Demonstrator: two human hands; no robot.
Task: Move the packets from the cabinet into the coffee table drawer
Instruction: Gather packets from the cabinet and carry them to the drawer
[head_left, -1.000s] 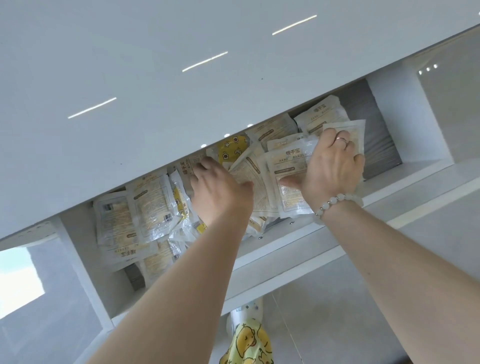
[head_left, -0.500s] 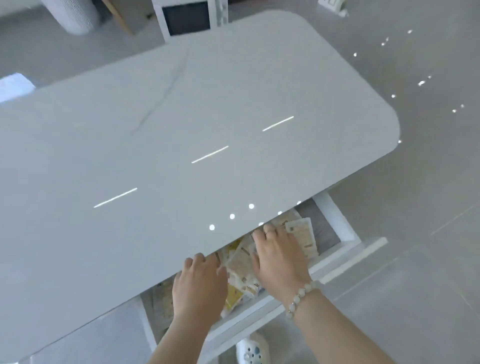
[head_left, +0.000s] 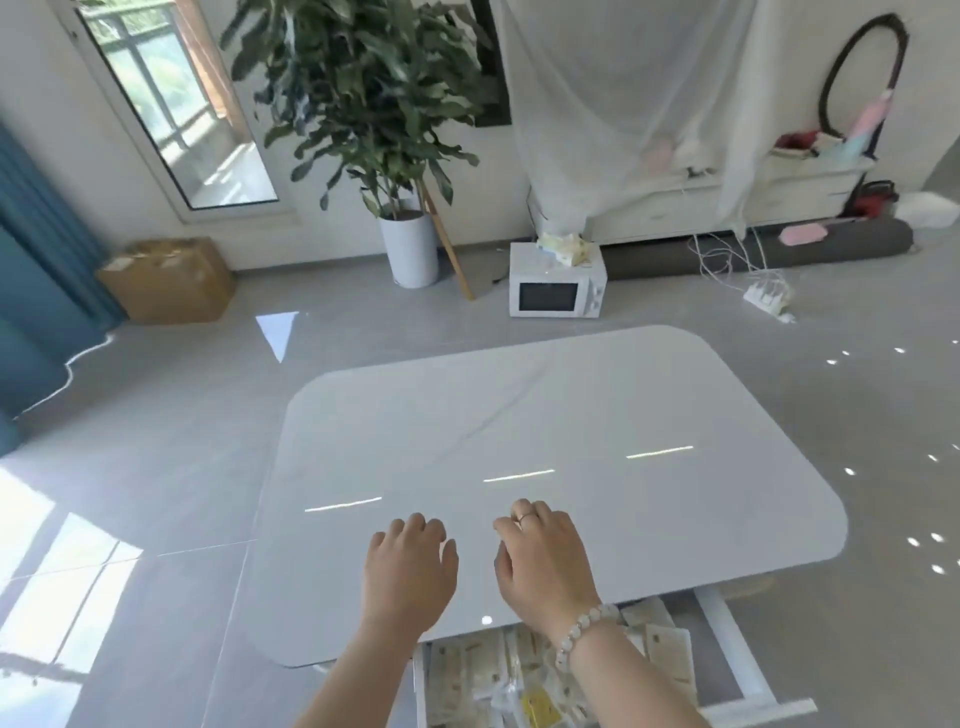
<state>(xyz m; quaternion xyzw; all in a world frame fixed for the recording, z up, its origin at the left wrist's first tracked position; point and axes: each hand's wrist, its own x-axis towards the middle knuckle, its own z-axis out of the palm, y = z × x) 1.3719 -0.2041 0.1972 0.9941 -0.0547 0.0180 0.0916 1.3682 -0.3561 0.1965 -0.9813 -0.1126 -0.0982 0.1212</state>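
Note:
A glossy white coffee table (head_left: 545, 431) fills the middle of the view. Its drawer (head_left: 727, 644) is pulled out under the near edge, with several pale packets (head_left: 665, 649) and a yellow one (head_left: 540, 709) lying inside. My left hand (head_left: 408, 571) hovers over the tabletop near its front edge, fingers loosely curled, holding nothing. Just to its right, my right hand (head_left: 545, 561), with a ring and a bead bracelet, is also empty, fingers bent and apart. My forearms hide part of the drawer.
A white microwave (head_left: 557, 283) stands on the floor beyond the table, with a potted plant (head_left: 410, 249) to its left and a cardboard box (head_left: 166, 280) at far left. A white cabinet (head_left: 727, 202) under a sheer cloth lines the back wall. A power strip (head_left: 769, 299) lies at right.
Both hands have let go of the packets and come up out of the drawer to above the tabletop. My view has lifted from the drawer to the whole room.

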